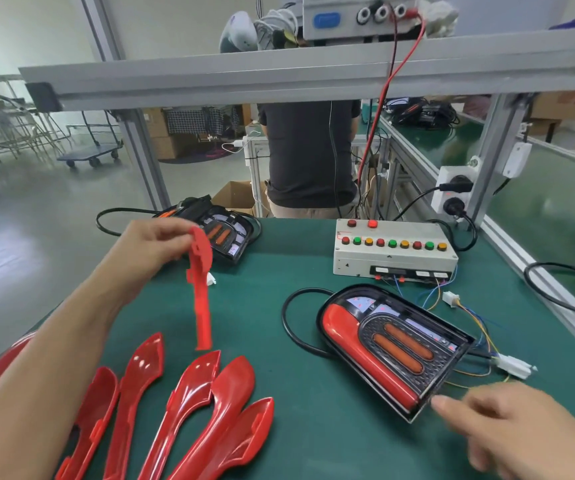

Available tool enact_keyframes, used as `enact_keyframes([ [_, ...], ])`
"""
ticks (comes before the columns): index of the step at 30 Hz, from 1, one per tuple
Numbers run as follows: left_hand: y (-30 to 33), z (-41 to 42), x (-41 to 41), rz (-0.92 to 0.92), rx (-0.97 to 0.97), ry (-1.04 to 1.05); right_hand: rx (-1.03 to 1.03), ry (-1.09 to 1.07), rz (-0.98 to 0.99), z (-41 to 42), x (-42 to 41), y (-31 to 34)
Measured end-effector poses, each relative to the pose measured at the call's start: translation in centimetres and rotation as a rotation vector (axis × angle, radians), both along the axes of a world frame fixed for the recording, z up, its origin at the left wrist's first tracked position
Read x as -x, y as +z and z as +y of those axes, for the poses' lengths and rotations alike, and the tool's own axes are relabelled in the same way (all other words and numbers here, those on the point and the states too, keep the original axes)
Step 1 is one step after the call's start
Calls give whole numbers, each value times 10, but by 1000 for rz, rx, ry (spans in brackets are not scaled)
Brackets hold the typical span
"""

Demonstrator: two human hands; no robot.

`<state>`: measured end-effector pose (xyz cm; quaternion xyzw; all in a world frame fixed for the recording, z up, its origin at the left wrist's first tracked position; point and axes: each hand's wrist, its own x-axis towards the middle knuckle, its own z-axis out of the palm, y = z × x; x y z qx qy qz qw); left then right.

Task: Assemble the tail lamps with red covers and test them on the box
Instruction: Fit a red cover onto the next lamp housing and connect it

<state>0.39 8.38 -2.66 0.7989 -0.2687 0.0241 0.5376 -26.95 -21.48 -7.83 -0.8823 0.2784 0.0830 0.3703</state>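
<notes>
You pinched a red cover (pixel 200 289) in your left hand (pixel 151 244), left of the near tail lamp (pixel 393 348), while your open right hand (pixel 507 427) reached its corner, likely steadying it for fitting.

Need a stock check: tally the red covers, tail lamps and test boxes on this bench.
Loose red covers on the mat: 6
Red cover held in the left hand: 1
Red cover fitted on the near lamp: 1
Tail lamps: 2
Test box: 1
Total: 11
</notes>
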Motion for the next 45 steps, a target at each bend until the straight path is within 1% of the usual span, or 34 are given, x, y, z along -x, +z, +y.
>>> enact_keyframes([
  [1,6,-9,1,-4,102,-16,141,30,-101,-2,0,5],
  [2,11,-19,4,22,219,-56,217,55,-219,-1,-1,11],
  [3,15,-31,8,79,338,-122,216,68,-322,3,-5,17],
  [4,16,-45,13,153,442,-201,161,91,-401,7,-11,22],
  [6,12,-77,26,281,563,-333,63,175,-496,18,-24,27],
  [10,-8,-134,48,432,649,-478,4,333,-555,30,-46,26],
  [14,-19,-158,53,537,740,-513,-7,327,-661,18,-48,17],
  [18,-28,-170,57,627,796,-495,7,283,-660,2,-45,12],
  [19,-31,-172,56,651,779,-471,37,274,-665,-3,-44,12],
  [20,-36,-172,54,654,698,-417,89,263,-666,-10,-44,12],
  [21,-41,-171,51,616,521,-325,146,250,-651,-18,-44,13],
  [23,-56,-163,46,477,-19,-111,241,230,-574,-36,-44,13],
  [24,-64,-160,45,440,-249,-66,287,231,-510,-45,-44,13],
  [25,-71,-157,46,438,-404,-66,335,240,-437,-52,-45,13],
  [26,-75,-157,48,452,-476,-75,379,256,-367,-58,-45,12],
  [28,-74,-159,51,505,-482,-91,418,294,-273,-63,-47,10],
  [30,-70,-165,53,564,-460,-95,416,327,-221,-63,-49,6],
  [32,-68,-171,56,608,-398,-78,403,333,-215,-63,-49,3],
  [34,-70,-176,60,687,-274,-64,379,334,-235,-62,-48,1],
  [37,-74,-184,69,931,-31,-23,384,348,-266,-59,-46,-3],
  [39,-78,-189,71,1025,96,16,388,354,-297,-58,-41,-4],
  [42,-78,-194,69,1084,257,69,413,352,-325,-56,-28,-2],
  [45,-74,-196,67,1091,316,70,423,340,-331,-51,-17,0],
])
